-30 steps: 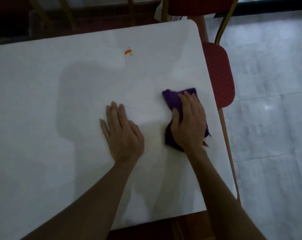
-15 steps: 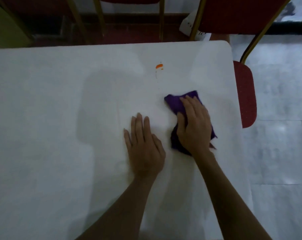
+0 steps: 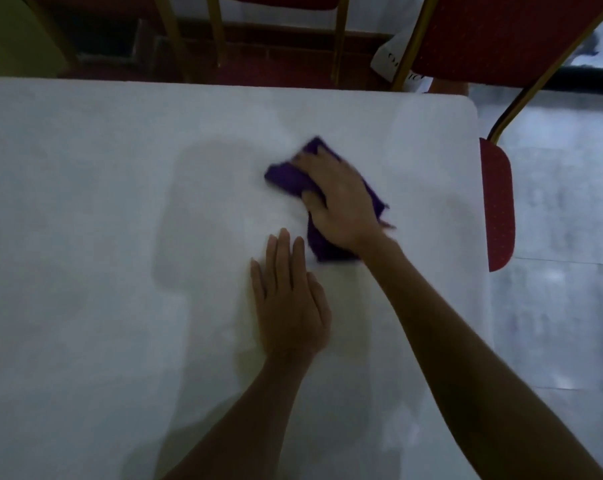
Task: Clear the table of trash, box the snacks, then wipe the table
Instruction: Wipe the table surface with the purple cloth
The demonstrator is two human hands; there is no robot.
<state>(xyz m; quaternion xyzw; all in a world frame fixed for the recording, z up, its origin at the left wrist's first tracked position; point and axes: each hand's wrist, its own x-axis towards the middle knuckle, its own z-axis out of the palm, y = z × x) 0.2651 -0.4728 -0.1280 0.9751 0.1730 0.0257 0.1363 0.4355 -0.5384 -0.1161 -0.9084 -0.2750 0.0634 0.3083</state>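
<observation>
toward the far right of the white worktop [image 3: 85, 237], the right hand [image 3: 338, 199] presses flat, fingers extended, on a purple cloth [image 3: 286, 176]; the left hand [image 3: 289, 306] lies flat and open just beside it, bracing. as i judge it, the bunched cloth could slip from under the palm, or smear dirt rather than lift it. motion blur hides the fingertips and whatever lies beneath the cloth; the red chair [image 3: 499, 202] is cut off

Bare left hand [image 3: 290, 308], bare right hand [image 3: 341, 202]; forearms uncovered to frame edge.
</observation>
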